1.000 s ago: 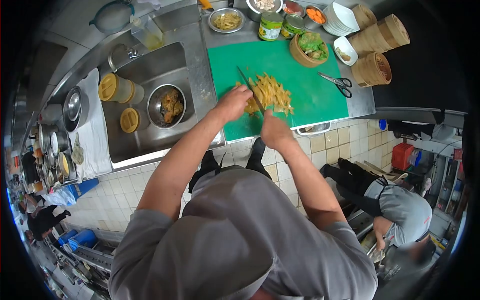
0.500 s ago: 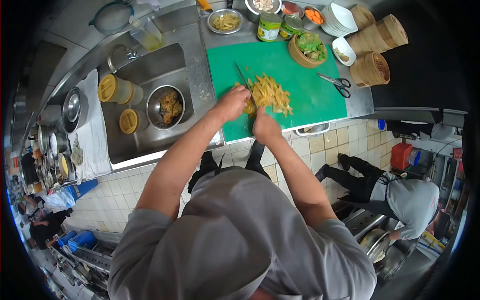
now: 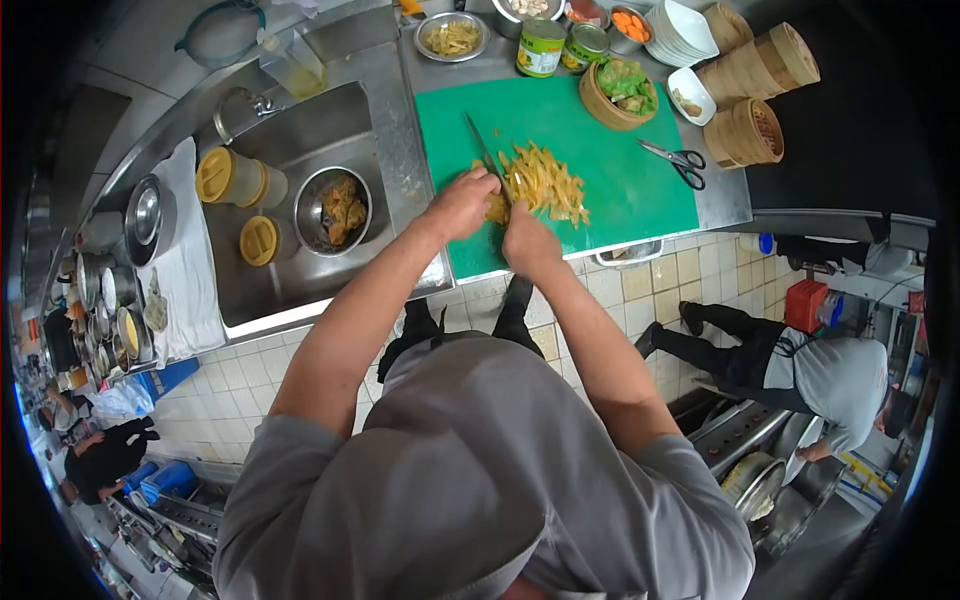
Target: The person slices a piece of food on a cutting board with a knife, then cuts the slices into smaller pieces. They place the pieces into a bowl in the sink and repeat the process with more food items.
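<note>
On the green cutting board [image 3: 640,195], my right hand [image 3: 531,243] is closed round the handle of a knife [image 3: 485,148], whose long blade points away from me. My left hand [image 3: 464,204] is closed at the left side of the blade, its fingers pressed on some yellow pieces [image 3: 495,209]. A heap of yellow sliced strips [image 3: 547,182] lies just right of the blade. Part of the food under my left fingers is hidden.
Left is a sink [image 3: 290,295] with a metal bowl [image 3: 306,212] and yellow-lidded containers [image 3: 258,241]. Scissors [image 3: 676,160] and a bamboo steamer of greens [image 3: 605,108] are on the board. Cans [image 3: 540,48] stand behind it. Another person [image 3: 830,380] works at the right.
My right hand and the knife have shifted slightly left and up, closer to my left hand. The person at the right has moved a little outward, an arm now over the pans.
</note>
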Demonstrator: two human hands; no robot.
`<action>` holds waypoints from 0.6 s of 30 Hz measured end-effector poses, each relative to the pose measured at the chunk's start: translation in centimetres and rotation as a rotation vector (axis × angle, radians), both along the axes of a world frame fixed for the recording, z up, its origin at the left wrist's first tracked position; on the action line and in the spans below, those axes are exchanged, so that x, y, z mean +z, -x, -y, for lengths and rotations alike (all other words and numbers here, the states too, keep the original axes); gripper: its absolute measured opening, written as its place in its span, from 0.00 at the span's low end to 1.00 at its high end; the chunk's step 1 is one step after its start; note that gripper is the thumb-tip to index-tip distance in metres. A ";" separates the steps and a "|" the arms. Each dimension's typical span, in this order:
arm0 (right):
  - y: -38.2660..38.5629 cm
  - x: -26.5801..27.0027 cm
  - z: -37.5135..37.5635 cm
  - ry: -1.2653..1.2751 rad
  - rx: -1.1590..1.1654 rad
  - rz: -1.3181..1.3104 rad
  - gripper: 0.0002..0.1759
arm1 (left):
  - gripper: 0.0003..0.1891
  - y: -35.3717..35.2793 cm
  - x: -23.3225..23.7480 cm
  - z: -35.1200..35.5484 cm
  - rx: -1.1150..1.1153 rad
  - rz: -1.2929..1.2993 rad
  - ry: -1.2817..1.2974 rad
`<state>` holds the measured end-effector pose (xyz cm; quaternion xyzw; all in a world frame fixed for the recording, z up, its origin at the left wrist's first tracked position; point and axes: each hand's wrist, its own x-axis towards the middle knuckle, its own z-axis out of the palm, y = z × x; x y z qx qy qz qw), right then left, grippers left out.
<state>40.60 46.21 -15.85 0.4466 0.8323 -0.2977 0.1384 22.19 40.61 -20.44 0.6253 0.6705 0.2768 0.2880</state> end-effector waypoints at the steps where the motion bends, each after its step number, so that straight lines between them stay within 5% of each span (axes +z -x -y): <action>1: 1.0 0.5 -0.9 -0.009 0.012 -0.002 0.16 | 0.15 0.1 0.3 0.1 0.000 -0.005 0.000; 5: 0.3 5.2 -1.0 0.030 0.083 0.046 0.18 | 0.14 0.2 1.2 0.0 0.049 0.017 -0.006; 11: -1.7 0.1 2.1 0.029 0.013 0.063 0.18 | 0.12 0.1 -0.2 0.2 0.076 0.023 -0.026; 18: 0.9 4.0 -0.8 0.002 0.082 0.048 0.18 | 0.10 0.4 0.6 0.6 0.093 0.123 -0.010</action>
